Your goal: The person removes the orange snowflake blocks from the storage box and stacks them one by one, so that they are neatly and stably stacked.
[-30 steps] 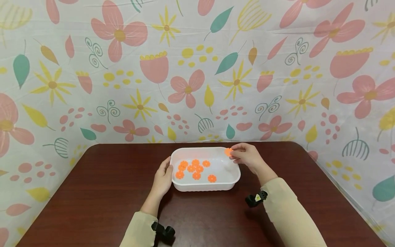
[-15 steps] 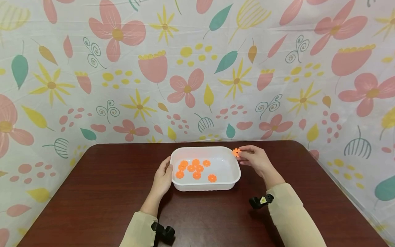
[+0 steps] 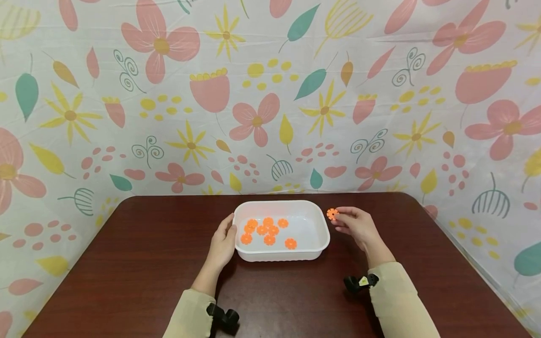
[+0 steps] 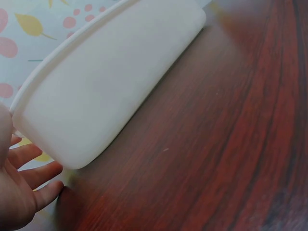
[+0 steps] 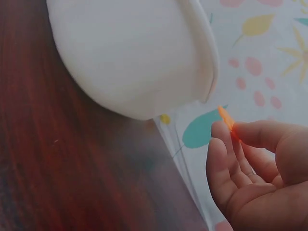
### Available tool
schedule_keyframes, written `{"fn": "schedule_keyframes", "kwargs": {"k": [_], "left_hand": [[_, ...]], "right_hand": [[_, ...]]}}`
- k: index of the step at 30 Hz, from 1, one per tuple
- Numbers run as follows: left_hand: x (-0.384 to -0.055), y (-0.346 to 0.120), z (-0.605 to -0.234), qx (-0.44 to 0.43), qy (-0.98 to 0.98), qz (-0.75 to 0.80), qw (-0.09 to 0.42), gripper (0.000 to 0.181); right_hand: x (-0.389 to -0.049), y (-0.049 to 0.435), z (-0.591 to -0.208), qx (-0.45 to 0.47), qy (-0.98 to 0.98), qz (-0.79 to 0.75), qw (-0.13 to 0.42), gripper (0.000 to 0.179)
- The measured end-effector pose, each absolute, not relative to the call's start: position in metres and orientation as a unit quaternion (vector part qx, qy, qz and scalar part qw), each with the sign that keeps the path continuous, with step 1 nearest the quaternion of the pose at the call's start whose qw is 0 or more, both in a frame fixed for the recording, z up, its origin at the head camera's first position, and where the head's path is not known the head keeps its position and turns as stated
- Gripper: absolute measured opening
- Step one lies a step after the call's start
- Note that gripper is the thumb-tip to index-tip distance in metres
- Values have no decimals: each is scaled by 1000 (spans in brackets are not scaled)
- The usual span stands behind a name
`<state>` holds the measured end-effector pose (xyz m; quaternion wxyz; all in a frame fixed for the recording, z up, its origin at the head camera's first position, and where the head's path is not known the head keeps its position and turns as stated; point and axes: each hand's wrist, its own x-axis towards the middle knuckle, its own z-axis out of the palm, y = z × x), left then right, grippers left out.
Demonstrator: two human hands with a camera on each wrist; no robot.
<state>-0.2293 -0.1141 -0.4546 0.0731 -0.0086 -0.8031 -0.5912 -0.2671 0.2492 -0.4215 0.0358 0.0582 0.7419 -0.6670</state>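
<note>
A white plastic tub [image 3: 281, 256] stands on the table with several orange flower-shaped discs [image 3: 269, 240] lying inside, mostly toward its left half. At the tub's left end my left hand [image 3: 222, 241] holds the rim, thumb near the top edge and fingers against the outer wall, as the left wrist view shows. My right hand [image 3: 358, 230] is just past the tub's right end, apart from it. Between thumb and forefinger it pinches one orange flower-shaped disc [image 3: 332, 214], seen edge-on in the right wrist view. A small hole and notched edge show on this disc.
The dark reddish-brown wooden table [image 3: 139, 267] extends on both sides of the tub and in front of it. Behind it hangs a white cloth [image 3: 258, 155] printed with flowers and leaves. Black wrist cameras [image 3: 224, 317] sit at both sleeves.
My right hand has moved right and slightly down, carrying the pinched disc from over the tub's far right corner to outside its right end. The left hand and the tub stay put.
</note>
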Motion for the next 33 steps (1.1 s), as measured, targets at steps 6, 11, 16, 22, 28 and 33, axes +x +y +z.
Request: {"fn": "schedule_keyframes", "kwargs": {"k": [6,11,16,22,28,33], "left_hand": [[-230,-114,-455,-12,-803,-592,73,46],[-230,-113,-457,-14,-800,-596,68,46],[-229,-113,-455,-11,-801,-595,72,46],[-229,-114,-454,-5,-802,-593,70,46],[-229,-114,-455,-4,-801,-595,67,46],[-230,-113,-455,-5,-796,-602,68,46]], "right_hand": [[-264,254,-430,75,736,-672,31,44],[-262,257,-437,78,731,-677,24,44],[-263,260,-443,80,725,-683,20,44],[-264,263,-447,90,727,-681,18,44],[-265,265,-450,98,722,-684,22,46],[-266,267,-454,112,729,-675,24,45]]}}
